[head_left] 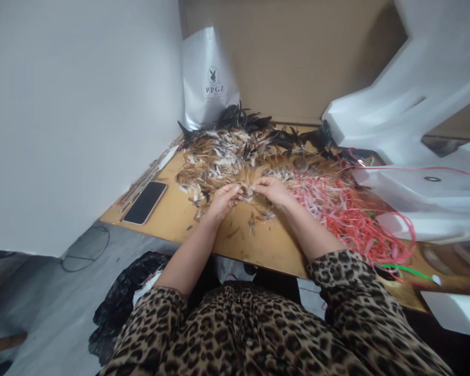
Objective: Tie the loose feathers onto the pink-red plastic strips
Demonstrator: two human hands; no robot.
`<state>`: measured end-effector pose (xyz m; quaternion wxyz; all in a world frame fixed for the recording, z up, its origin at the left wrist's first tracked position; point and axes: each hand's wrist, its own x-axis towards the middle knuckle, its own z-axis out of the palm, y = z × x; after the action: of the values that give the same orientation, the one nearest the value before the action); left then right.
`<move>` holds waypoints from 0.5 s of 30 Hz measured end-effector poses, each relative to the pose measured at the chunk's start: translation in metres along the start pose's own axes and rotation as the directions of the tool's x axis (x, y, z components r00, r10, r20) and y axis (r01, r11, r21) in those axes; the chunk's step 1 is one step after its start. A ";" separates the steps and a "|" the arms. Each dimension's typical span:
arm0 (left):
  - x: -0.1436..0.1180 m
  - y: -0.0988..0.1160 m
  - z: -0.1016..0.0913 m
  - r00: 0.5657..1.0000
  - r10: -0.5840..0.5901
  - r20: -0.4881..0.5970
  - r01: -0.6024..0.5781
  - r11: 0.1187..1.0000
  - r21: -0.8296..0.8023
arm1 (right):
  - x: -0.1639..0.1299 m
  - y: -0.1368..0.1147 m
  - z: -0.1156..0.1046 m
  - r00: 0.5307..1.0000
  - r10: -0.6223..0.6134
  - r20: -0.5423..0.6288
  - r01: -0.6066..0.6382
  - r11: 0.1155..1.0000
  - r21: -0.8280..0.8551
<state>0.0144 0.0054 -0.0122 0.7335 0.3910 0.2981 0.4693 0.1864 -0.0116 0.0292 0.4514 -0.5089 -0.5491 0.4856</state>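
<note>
Two forearms [194, 250] angle inward, left hand [225, 201] and right hand [273, 191] pinched nearly closed on brown feathers [249, 176].

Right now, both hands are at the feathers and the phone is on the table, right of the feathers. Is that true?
Not quite: the head view shows the phone on the table, left of the feathers. The left hand and right hand are at the feathers, as you said.

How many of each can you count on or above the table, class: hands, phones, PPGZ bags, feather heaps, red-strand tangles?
Left hand and right hand: 2
Phone: 1
PPGZ bag: 1
Feather heap: 1
Red-strand tangle: 1
Total: 6
</note>
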 end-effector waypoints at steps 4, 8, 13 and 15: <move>0.000 0.000 -0.002 1.000 -0.014 -0.009 0.014 1.000 -0.009 | 0.005 -0.017 -0.041 0.979 -0.036 -0.200 0.027 0.999 -0.047; -0.001 0.000 -0.001 0.999 -0.032 0.026 0.032 0.999 -0.003 | 0.019 -0.015 -0.094 0.926 -0.054 -0.374 0.000 0.990 -0.143; -0.001 0.002 0.000 0.999 -0.047 0.029 0.047 0.999 -0.008 | 0.038 0.009 -0.137 0.846 0.056 -0.530 -0.215 0.946 -0.244; -0.001 0.002 0.000 0.998 -0.051 0.027 0.051 0.999 -0.007 | 0.043 0.016 -0.141 0.839 0.099 -0.536 -0.293 0.911 -0.290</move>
<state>0.0132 0.0054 -0.0107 0.7506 0.3866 0.2962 0.4465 0.3246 0.0417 0.0299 0.4262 -0.7471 -0.4335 0.2689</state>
